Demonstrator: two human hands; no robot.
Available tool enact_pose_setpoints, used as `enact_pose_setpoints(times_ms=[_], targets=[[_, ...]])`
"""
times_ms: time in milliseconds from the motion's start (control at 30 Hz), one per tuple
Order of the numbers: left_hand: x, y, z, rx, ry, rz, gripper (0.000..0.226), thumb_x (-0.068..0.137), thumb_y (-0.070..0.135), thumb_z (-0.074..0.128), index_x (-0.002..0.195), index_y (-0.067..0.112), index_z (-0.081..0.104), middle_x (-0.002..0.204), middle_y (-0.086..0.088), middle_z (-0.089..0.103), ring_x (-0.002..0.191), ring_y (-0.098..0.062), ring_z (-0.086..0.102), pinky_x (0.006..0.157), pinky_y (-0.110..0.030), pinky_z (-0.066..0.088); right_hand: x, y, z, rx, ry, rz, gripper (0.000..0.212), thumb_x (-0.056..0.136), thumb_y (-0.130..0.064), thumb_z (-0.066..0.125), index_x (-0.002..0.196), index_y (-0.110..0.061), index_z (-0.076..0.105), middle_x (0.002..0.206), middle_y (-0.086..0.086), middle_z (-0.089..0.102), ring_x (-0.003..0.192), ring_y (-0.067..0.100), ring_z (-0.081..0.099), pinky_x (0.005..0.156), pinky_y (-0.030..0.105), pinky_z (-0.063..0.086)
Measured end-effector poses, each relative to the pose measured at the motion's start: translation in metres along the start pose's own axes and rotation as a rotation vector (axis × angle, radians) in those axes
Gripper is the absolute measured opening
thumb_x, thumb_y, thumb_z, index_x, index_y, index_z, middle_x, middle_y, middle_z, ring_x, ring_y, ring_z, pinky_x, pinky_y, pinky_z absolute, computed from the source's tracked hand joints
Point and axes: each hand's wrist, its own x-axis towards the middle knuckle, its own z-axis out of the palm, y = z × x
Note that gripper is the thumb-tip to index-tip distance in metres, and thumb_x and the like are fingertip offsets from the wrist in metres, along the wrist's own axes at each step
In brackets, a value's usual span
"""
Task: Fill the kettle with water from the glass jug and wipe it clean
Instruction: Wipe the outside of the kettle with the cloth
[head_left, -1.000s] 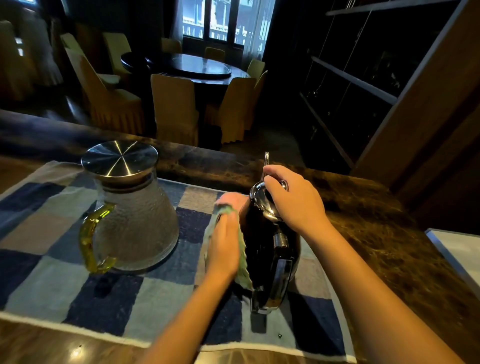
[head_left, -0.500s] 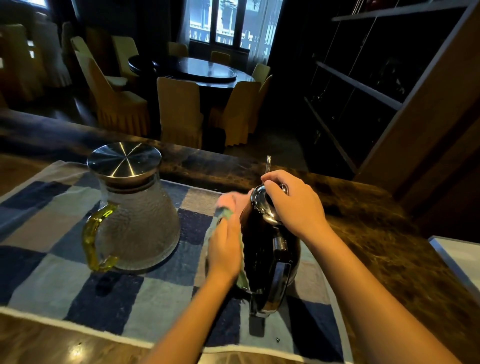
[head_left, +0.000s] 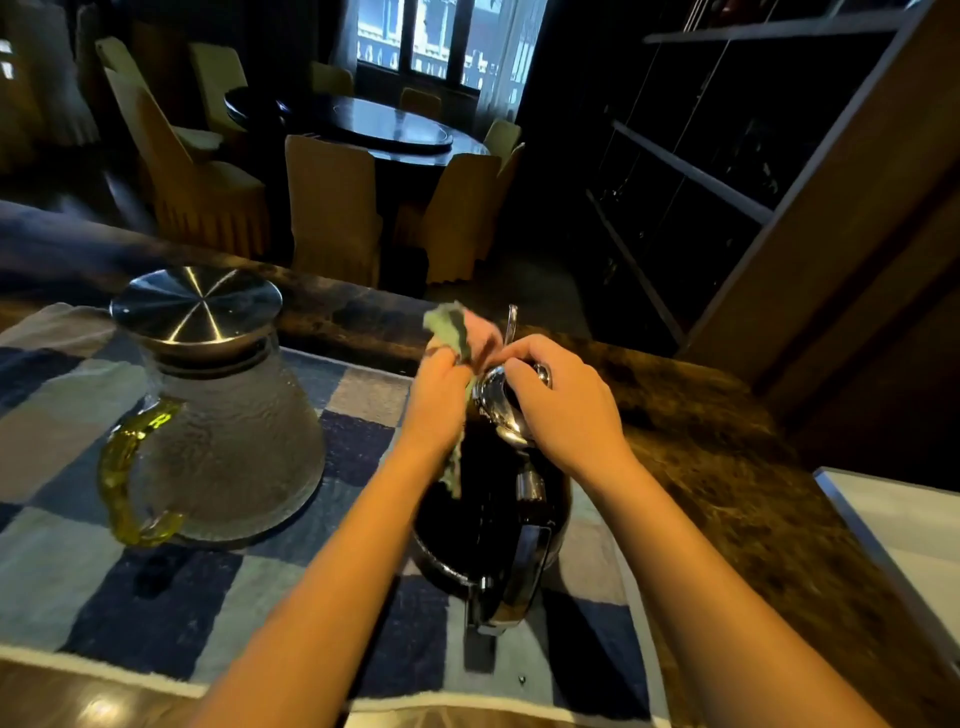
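left grip (head_left: 439, 400) holds cloth (head_left: 448, 323) against kettle (head_left: 488, 512) | right grip (head_left: 566, 415) curled over kettle top

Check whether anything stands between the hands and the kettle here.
Only the cloth, held by the left hand against the upper side of the kettle, as wiping needs. The right hand grips its shiny top directly. The glass jug stands clear, to the left.

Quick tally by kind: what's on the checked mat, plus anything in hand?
glass jug: 1
kettle: 1
cloth, gripped by the left hand: 1
total: 3
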Motion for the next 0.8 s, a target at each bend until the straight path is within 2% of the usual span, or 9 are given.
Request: enact_pose_setpoints(times_ms=[100, 167, 267, 333, 433, 533, 600, 667, 800], targets=[[-0.013, -0.031, -0.023, 0.119, 0.169, -0.289, 0.033, 0.086, 0.033, 0.051, 0.092, 0.004, 0.066, 0.09, -0.016, 0.07, 0.089, -0.021, 0.064, 0.081, -0.041, 0.053, -0.002, 0.001, 0.001, 0.011, 0.012, 0.008, 0.018, 0.093, -0.032, 0.044, 0.096, -0.033, 0.062, 0.092, -0.016, 0.064, 0.084, 0.003, 0.056, 0.064, 0.018, 0.039], [-0.052, -0.047, -0.034, -0.046, 0.123, -0.187, 0.04, 0.083, 0.035, 0.05, 0.102, 0.004, 0.068, 0.108, -0.024, 0.067, 0.099, -0.027, 0.063, 0.093, -0.052, 0.051, -0.003, 0.002, 0.001, 0.009, 0.013, 0.0, 0.018, 0.093, -0.032, 0.045, 0.094, -0.033, 0.062, 0.092, -0.016, 0.064, 0.084, 0.003, 0.056, 0.063, 0.016, 0.036], [-0.084, -0.042, -0.029, -0.142, 0.005, 0.064, 0.044, 0.085, 0.048, 0.047, 0.115, 0.02, 0.065, 0.118, -0.006, 0.068, 0.114, -0.021, 0.061, 0.095, -0.038, 0.05, -0.002, 0.001, 0.001, 0.012, 0.017, -0.008, 0.017, 0.092, -0.032, 0.045, 0.093, -0.034, 0.062, 0.092, -0.016, 0.065, 0.085, 0.004, 0.057, 0.067, 0.016, 0.039], [-0.063, -0.022, -0.015, -0.054, -0.067, 0.147, 0.051, 0.087, 0.055, 0.038, 0.12, 0.024, 0.062, 0.122, -0.002, 0.066, 0.117, -0.016, 0.059, 0.099, -0.036, 0.046, -0.002, 0.002, 0.002, 0.001, 0.017, -0.004, 0.016, 0.091, -0.034, 0.045, 0.096, -0.034, 0.06, 0.092, -0.016, 0.064, 0.084, 0.006, 0.057, 0.066, 0.018, 0.039], [-0.016, 0.001, -0.003, 0.027, -0.158, 0.065, 0.046, 0.098, 0.042, 0.03, 0.117, 0.019, 0.064, 0.12, -0.007, 0.066, 0.116, -0.02, 0.059, 0.105, -0.043, 0.042, -0.003, 0.004, 0.001, 0.022, 0.028, 0.017, 0.018, 0.09, -0.036, 0.047, 0.106, -0.03, 0.053, 0.099, -0.011, 0.061, 0.089, 0.012, 0.057, 0.063, 0.019, 0.037], [0.01, -0.016, -0.013, 0.155, -0.227, -0.109, 0.037, 0.099, 0.029, 0.035, 0.102, 0.018, 0.071, 0.105, -0.009, 0.072, 0.103, -0.021, 0.065, 0.098, -0.042, 0.048, -0.003, 0.003, 0.002, 0.032, 0.078, -0.055, 0.04, 0.09, -0.031, 0.052, 0.129, -0.024, 0.045, 0.131, -0.004, 0.05, 0.121, 0.014, 0.047, 0.089, 0.023, 0.039], [0.004, -0.031, -0.025, 0.265, -0.168, -0.147, 0.03, 0.098, 0.023, 0.04, 0.1, 0.017, 0.07, 0.101, -0.009, 0.072, 0.097, -0.023, 0.064, 0.088, -0.03, 0.054, -0.003, 0.002, 0.002, 0.023, 0.075, -0.06, 0.05, 0.092, -0.031, 0.051, 0.138, -0.023, 0.037, 0.144, -0.004, 0.042, 0.13, 0.012, 0.039, 0.095, 0.023, 0.033], [-0.017, -0.04, -0.037, 0.193, -0.054, -0.162, 0.03, 0.094, 0.035, 0.045, 0.086, 0.03, 0.074, 0.088, 0.007, 0.074, 0.092, -0.015, 0.065, 0.079, -0.02, 0.054, -0.001, 0.004, 0.003, 0.025, 0.047, -0.011, 0.047, 0.092, -0.034, 0.048, 0.137, -0.028, 0.036, 0.138, -0.008, 0.048, 0.117, 0.007, 0.044, 0.086, 0.026, 0.035], [-0.078, -0.057, -0.035, 0.12, 0.021, 0.052, 0.034, 0.088, 0.051, 0.038, 0.101, 0.031, 0.063, 0.114, -0.009, 0.065, 0.11, -0.022, 0.06, 0.099, -0.05, 0.045, -0.001, 0.007, 0.005, 0.029, 0.027, -0.012, 0.038, 0.092, -0.035, 0.046, 0.129, -0.031, 0.041, 0.121, -0.014, 0.058, 0.094, 0.003, 0.049, 0.067, 0.021, 0.036]])
